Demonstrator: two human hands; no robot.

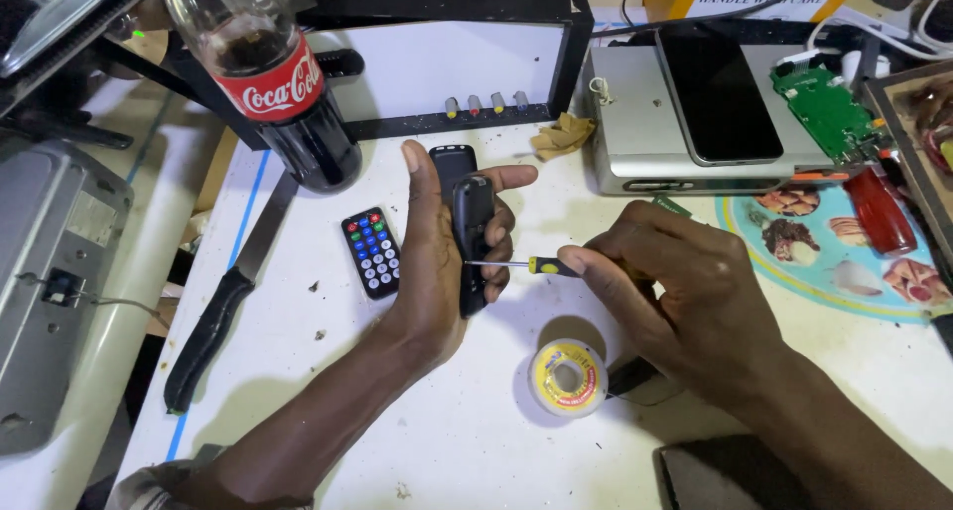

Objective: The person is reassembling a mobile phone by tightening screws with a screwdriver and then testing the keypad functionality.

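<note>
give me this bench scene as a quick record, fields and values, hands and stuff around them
left hand: holds a black remote-shaped device upright on edge
right hand: holds a small yellow-handled screwdriver, tip at the device's side
between hands: yellow solder spool
left of hands: small button remote, black-handled knife
behind: dark soda bottle
surface: white table

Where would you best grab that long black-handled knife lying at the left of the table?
Probably by the black handle of the knife, coming from above at the near end. It lies flat and bare there, thick enough for fingers, while the blade points away toward the cola bottle.
</note>
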